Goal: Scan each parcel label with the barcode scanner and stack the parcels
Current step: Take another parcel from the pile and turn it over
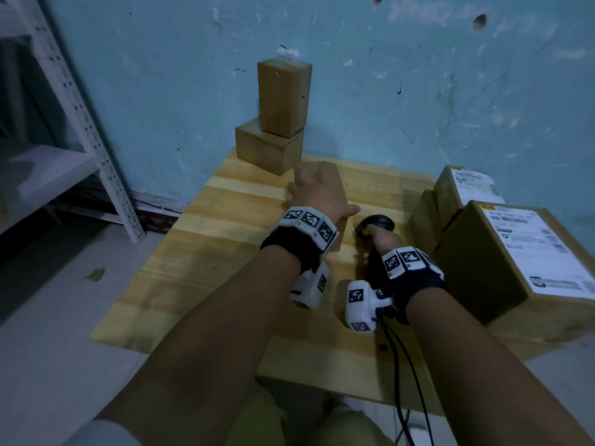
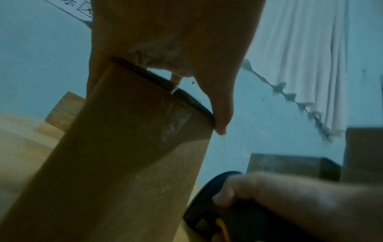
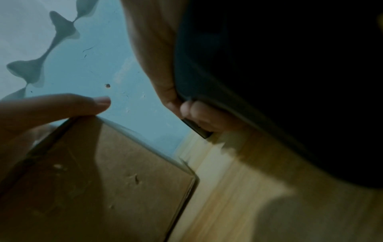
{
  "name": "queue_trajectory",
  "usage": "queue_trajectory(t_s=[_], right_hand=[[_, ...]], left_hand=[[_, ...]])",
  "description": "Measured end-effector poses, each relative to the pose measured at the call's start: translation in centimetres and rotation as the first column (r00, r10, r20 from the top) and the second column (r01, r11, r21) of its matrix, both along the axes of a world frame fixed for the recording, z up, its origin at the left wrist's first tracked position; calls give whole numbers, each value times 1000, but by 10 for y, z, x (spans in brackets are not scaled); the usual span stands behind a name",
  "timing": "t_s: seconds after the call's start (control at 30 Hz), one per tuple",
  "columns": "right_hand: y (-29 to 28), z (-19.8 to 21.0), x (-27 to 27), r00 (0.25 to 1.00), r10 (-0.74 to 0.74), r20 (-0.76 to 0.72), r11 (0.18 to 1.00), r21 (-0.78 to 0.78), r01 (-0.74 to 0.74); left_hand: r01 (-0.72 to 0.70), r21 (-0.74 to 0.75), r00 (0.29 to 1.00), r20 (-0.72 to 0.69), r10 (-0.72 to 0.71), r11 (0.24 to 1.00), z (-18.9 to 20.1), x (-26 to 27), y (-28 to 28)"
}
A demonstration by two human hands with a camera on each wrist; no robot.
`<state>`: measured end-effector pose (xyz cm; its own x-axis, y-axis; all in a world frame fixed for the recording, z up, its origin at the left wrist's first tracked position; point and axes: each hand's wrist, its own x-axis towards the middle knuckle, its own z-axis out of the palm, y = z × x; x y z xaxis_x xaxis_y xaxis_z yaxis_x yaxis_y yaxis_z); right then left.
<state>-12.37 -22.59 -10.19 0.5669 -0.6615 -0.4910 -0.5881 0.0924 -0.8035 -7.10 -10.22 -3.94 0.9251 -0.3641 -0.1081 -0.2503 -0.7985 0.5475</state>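
A brown cardboard parcel (image 1: 338,185) (image 2: 124,163) (image 3: 93,180) stands in the middle of the wooden table (image 1: 225,252). My left hand (image 1: 317,191) (image 2: 165,41) grips it from above, fingers down its left side and thumb on its right edge. Just right of it, my right hand (image 1: 370,235) (image 2: 290,204) holds a black barcode scanner (image 1: 378,222) (image 2: 207,212) (image 3: 269,81) by the handle, low over the table. At the back, an upright parcel (image 1: 283,98) stands on another parcel (image 1: 269,149). This parcel's label is hidden from me.
Two parcels with white labels (image 1: 467,185) (image 1: 528,252) sit at the table's right edge. The scanner's black cable (image 1: 399,365) runs off the near edge. White metal shelving (image 1: 80,123) stands at the left. A blue wall is right behind the table.
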Motion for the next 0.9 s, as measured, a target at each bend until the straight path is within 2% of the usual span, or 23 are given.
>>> queue_trajectory(t_s=[0.07, 0.23, 0.27, 0.33, 0.43, 0.53, 0.6, 0.67, 0.73, 0.8, 0.9], right_hand=[[1, 0, -2, 1000, -1, 14, 1000, 23, 1], [8, 2, -4, 994, -5, 114, 976, 218, -20], [10, 3, -5, 991, -6, 133, 973, 228, -25], [11, 3, -5, 989, -17, 149, 980, 197, -13], [14, 11, -10, 983, -44, 180, 975, 222, 3], [18, 20, -8, 977, -31, 212, 984, 178, -8], [22, 26, -5, 969, 14, 246, 974, 214, -69], [8, 10, 9, 962, 25, 271, 968, 235, -91], [7, 13, 10, 941, 33, 337, 954, 269, -130], [25, 39, -5, 917, 41, 397, 943, 287, -167], [27, 51, -11, 869, 84, 488, 917, 303, -259]], left_hand=[[-16, -24, 996, -90, 14, 1000, -1, 3, 2], [6, -57, 997, -72, -10, 998, -6, -6, 3], [0, -91, 997, -77, -7, 996, -5, -7, 4], [-61, -227, 983, -182, 19, 972, -5, -4, 7], [-222, -442, 893, -451, -2, 869, -24, 12, 15], [-312, -555, 755, -638, -154, 771, -48, 17, 18], [-377, -639, 713, -662, -230, 671, -61, 21, 13], [-451, -691, 711, -661, -240, 565, -51, 17, 16], [-484, -737, 757, -623, -196, 472, -45, 19, 20], [-491, -764, 756, -612, -231, 419, -41, 20, 26], [-524, -761, 688, -643, -338, 382, -35, 17, 36]])
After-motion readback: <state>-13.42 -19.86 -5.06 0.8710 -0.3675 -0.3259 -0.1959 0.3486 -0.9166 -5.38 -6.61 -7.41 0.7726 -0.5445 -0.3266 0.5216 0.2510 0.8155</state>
